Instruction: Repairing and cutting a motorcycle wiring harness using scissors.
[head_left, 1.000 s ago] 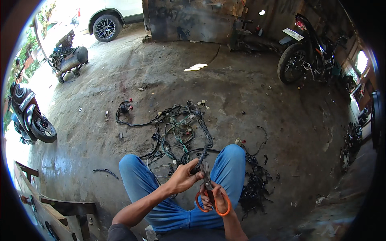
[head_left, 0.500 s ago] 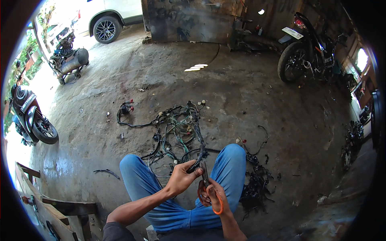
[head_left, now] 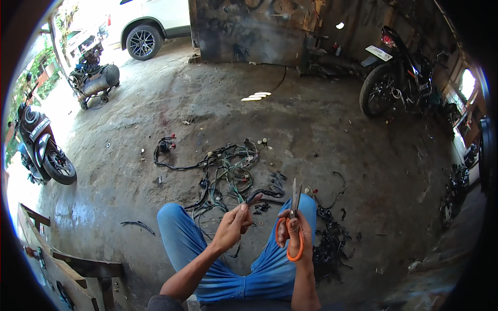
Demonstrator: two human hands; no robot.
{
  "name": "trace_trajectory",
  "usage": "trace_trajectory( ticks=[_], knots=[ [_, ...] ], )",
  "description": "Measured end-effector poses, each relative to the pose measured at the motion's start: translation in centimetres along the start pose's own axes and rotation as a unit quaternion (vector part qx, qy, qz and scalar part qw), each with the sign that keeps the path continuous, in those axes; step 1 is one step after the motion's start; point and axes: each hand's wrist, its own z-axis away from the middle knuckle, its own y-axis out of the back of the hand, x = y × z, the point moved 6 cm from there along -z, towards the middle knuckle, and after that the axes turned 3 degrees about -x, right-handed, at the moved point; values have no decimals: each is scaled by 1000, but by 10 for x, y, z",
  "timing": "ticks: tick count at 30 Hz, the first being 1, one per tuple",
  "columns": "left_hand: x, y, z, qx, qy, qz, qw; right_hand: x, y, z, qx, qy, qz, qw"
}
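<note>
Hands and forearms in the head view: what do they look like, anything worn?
The left hand and right hand wear no gloves. The left forearm and right forearm are bare, with no watch showing. The left sleeve, at the lower edge, is dark; the right one cannot be made out.

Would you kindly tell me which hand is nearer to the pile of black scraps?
Right. The right hand, holding orange-handled scissors, is just left of the pile of black scraps; the left hand is farther left, holding wiring.
</note>
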Motion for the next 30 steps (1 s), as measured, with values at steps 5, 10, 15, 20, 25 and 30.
trace_trajectory(
  ticks=[5,10,15,20,25,30],
  knots=[
    [18,-15,7,22,-55,-84,995,13,-14,-5,59,16,42,997],
    [30,-15,24,24,-124,-198,972,15,-19,-51,59,-29,29,997],
    [33,-23,39,10,-116,-283,952,14,-40,-76,22,-75,-40,996],
    [32,-18,41,20,-212,-402,891,18,-40,-73,26,-33,-11,999],
    [22,-19,44,24,-220,-406,887,37,-27,-73,73,-54,23,996],
    [9,-19,43,48,-258,-475,840,38,-16,-67,95,-77,125,985]
  ],
)
